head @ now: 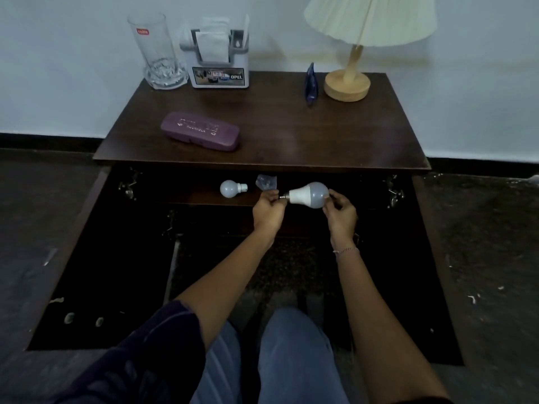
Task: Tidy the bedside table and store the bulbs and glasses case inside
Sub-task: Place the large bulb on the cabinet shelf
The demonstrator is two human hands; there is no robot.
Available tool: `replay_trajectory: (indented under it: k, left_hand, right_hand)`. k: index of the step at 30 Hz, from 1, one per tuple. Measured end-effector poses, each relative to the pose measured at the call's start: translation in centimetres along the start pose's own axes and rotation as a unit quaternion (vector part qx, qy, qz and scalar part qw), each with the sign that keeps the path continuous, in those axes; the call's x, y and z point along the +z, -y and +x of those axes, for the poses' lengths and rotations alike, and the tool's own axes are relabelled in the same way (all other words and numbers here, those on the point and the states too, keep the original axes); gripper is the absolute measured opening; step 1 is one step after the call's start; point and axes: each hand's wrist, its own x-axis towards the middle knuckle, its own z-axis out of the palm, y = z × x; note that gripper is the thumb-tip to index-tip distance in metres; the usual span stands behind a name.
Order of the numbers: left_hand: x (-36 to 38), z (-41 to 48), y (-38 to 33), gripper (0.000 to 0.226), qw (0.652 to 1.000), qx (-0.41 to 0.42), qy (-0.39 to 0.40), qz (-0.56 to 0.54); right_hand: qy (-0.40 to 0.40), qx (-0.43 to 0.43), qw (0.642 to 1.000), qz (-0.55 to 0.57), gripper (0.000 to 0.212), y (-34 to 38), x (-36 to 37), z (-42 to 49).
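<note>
Our left hand (268, 212) pinches the metal base of a bulb (309, 195) and our right hand (339, 212) holds its round end with curled fingertips, keeping it sideways at the open front of the bedside table (291, 141). On the shelf inside, just left of our hands, lies a second bulb (232, 188). The glasses case (200, 131) sits on top, near left. Farther back stand a glass (159, 51), a paper holder (218, 59) and, far right, a lamp (347, 83).
</note>
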Motion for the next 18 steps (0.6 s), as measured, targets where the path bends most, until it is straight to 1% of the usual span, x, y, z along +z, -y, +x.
replay_trajectory:
  k: [4,10,18]
  left_hand:
    - [0.8,1.5,0.0,0.031,1.000,-0.020,0.003,-0.014]
    - [1.1,3.2,0.2,0.034,1.000,-0.009,0.014,-0.009]
    - [1.1,4.4,0.1,0.038,0.999,-0.015,0.046,-0.013]
  right_hand:
    - [0.017,-0.001,1.000,-0.006,0.029,0.3,0.5,1.8]
    - [0.039,-0.017,0.999,-0.025,0.029,1.1,1.1,3.3]
    - [0.028,-0.011,0.999,-0.023,0.030,1.3,2.3,3.8]
